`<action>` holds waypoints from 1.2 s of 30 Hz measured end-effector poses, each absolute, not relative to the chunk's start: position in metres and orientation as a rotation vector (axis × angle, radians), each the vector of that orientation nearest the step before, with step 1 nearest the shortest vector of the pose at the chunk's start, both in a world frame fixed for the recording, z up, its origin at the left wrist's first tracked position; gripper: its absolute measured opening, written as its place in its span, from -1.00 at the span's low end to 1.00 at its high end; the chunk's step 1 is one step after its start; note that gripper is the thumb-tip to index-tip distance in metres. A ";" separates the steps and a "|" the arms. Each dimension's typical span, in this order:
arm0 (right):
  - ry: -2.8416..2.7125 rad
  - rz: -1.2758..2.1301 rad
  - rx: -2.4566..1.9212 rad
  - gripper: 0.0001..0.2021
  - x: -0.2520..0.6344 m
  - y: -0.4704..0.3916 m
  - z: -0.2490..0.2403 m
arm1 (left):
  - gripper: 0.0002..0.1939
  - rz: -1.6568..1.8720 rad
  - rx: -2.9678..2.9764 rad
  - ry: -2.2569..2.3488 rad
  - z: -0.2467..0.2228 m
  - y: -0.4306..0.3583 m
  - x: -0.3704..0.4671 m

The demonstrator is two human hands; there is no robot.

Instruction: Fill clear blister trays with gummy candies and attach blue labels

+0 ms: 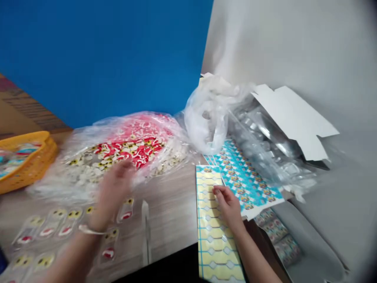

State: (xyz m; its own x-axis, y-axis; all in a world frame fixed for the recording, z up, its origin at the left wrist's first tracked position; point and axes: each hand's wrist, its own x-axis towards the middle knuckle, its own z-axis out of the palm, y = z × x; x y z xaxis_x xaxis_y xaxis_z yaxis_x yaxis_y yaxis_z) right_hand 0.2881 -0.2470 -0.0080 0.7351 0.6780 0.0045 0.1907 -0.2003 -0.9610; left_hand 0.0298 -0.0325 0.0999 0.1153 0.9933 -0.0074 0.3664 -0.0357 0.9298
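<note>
My left hand (116, 186) is smeared by motion at the front edge of an open clear plastic bag (173, 161) full of small red, white and yellow-black pieces (138, 151). Its fingers are too blurred to read. A pale band circles that wrist. My right hand (228, 204) lies over a sheet of sticker backing (210, 236), thumb and forefinger pinched together near its right edge. Whatever sits between those fingertips is too small to make out. The sheet is mostly bare yellow, with a printed strip at the top. Small clear trays (66, 224) with eye and mouth pieces lie below my left hand.
A yellow basket (44, 157) holding packets stands at left. Blue printed sticker sheets (247, 177) lie right of the backing. Behind them are a bag of clear plastic parts (259, 137), a white card box (294, 114) and a crumpled bag (206, 118). A blue panel (103, 59) rises behind.
</note>
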 end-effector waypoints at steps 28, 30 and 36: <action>-1.444 0.277 -1.535 -0.88 0.321 -0.190 0.036 | -0.79 0.659 1.220 0.858 0.018 -0.121 0.189; -1.362 0.334 -1.520 -0.88 0.319 -0.188 0.038 | -0.79 0.654 1.226 0.842 0.022 -0.123 0.187; -1.027 0.581 -1.549 -0.85 0.315 -0.185 0.030 | -0.79 0.639 1.099 0.844 0.031 -0.128 0.184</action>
State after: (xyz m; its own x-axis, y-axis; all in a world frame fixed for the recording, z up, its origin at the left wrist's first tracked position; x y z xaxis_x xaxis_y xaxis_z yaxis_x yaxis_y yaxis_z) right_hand 0.3150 -0.1852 0.0298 0.4977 0.8513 0.1661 0.2968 0.0128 -0.9548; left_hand 0.1843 -0.1280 0.0313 0.5403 0.7989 -0.2642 -0.0380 0.3369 0.9408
